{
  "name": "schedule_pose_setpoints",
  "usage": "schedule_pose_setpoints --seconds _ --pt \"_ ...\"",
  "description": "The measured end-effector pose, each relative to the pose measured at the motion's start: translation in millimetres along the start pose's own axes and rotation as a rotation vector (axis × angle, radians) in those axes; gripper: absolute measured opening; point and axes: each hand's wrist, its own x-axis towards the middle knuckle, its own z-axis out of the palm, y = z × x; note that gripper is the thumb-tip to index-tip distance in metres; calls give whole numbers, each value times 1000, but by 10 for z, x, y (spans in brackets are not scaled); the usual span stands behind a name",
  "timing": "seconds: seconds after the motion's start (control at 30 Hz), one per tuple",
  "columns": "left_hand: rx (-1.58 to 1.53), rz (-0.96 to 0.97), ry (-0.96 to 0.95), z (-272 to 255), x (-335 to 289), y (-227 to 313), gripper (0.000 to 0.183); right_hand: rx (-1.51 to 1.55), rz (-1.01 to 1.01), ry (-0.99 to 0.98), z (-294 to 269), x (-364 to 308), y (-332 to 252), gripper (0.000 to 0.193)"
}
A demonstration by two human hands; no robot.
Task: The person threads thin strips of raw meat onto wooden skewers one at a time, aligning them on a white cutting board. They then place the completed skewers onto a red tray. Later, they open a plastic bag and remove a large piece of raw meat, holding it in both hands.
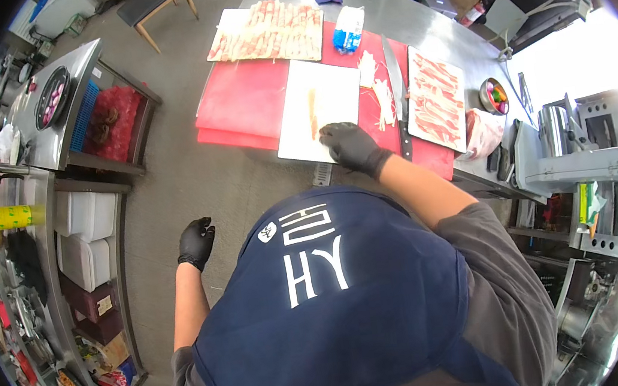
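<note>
Rows of rolls (269, 33) look finished, flat meat strips (436, 100) remain, and one strip (313, 113) lies on the white board (342, 88) by the right hand (351, 146), curled, its pinch unclear, while the left hand (197, 242) hangs loosely spread, empty.

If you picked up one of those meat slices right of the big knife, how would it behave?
Probably floppy: the meat slices on the white tray look thin and lie flat. Likely slippery too, being raw-looking and streaked with pale fat. One might cling to its neighbours, since they lie close together.
</note>
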Motion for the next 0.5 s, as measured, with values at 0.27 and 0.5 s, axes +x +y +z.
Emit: schedule_pose_setpoints --seconds 0.27,0.5 --pt "9 106 47 -12 322 -366 31 217 243 338 -174 -501 -49 14" --pt "5 203 23 41 490 -112 32 -117 1054 125 -459 -475 792 38"
